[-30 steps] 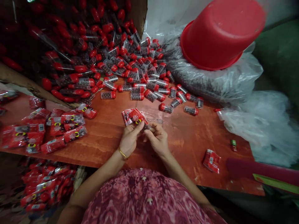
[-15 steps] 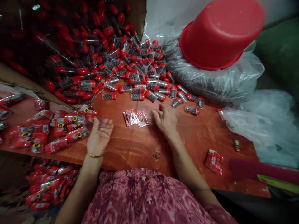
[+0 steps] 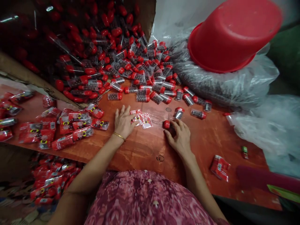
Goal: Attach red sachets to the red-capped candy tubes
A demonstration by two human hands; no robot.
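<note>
My left hand, with a gold bangle at the wrist, lies palm down with fingers spread, its fingertips at a small stack of flat red packets. Beside the stack lies another flat packet. My right hand is curled around a small tube with a red cap, the cap pointing left; most of the tube is hidden by the fingers. Just above this hand, a red-capped tube rests on the orange-red table.
Many red-capped tubes spill from a cardboard box. Filled red packets lie left, more below the edge. A red tub stands on a plastic bag. Red packets and a green item are at right.
My left hand has moved right, from near the filled packets to the flat stack, and turned palm down. My right hand has come back toward me and right, now around a tube.
</note>
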